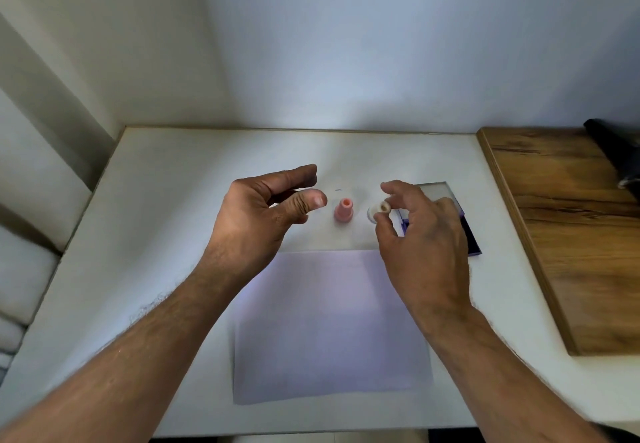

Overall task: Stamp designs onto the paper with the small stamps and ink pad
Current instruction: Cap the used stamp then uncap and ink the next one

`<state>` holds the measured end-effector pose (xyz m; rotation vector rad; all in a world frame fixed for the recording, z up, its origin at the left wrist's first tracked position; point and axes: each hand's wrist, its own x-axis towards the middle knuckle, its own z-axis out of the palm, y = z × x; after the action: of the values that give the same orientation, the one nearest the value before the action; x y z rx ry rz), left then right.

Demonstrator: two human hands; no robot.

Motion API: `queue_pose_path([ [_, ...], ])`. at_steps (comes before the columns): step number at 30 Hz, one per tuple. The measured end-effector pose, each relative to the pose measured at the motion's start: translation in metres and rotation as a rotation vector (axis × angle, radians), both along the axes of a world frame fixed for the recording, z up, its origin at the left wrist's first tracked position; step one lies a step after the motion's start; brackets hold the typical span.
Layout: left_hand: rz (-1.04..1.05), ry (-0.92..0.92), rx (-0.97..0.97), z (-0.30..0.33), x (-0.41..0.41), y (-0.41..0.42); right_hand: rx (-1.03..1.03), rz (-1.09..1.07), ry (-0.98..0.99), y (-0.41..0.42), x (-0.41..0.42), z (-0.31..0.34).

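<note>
A sheet of white paper [329, 325] lies on the white table in front of me. Beyond its far edge a small pink stamp [343, 210] stands upright. My right hand [420, 234] pinches a small whitish round stamp [380, 208] between thumb and forefinger, lifted just right of the pink one. Behind that hand lies the ink pad [465, 231], a dark purple case with its clear lid [436, 190] open; the hand hides much of it. My left hand [266, 210] hovers left of the pink stamp, fingers curled apart, holding nothing.
A wooden board [568, 228] lies along the right of the white table [145, 234]. A dark object [620, 151] rests at the board's far right corner. White walls close off the back and left sides.
</note>
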<state>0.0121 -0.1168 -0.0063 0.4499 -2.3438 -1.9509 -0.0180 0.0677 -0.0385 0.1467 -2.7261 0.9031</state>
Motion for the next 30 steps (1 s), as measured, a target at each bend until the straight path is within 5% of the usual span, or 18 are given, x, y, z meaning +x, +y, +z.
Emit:
queue_pose_path([
  [15, -0.013, 0.022, -0.035, -0.003, -0.002, 0.003, 0.069, -0.031, -0.057, -0.002, -0.006, -0.012],
  [23, 0.02, 0.049, 0.021, -0.002, -0.002, 0.001, 0.449, 0.187, 0.002, -0.011, 0.001, -0.021],
  [30, 0.02, 0.052, 0.003, -0.003, -0.002, -0.001, 0.309, 0.161, -0.01, -0.012, 0.0, -0.019],
])
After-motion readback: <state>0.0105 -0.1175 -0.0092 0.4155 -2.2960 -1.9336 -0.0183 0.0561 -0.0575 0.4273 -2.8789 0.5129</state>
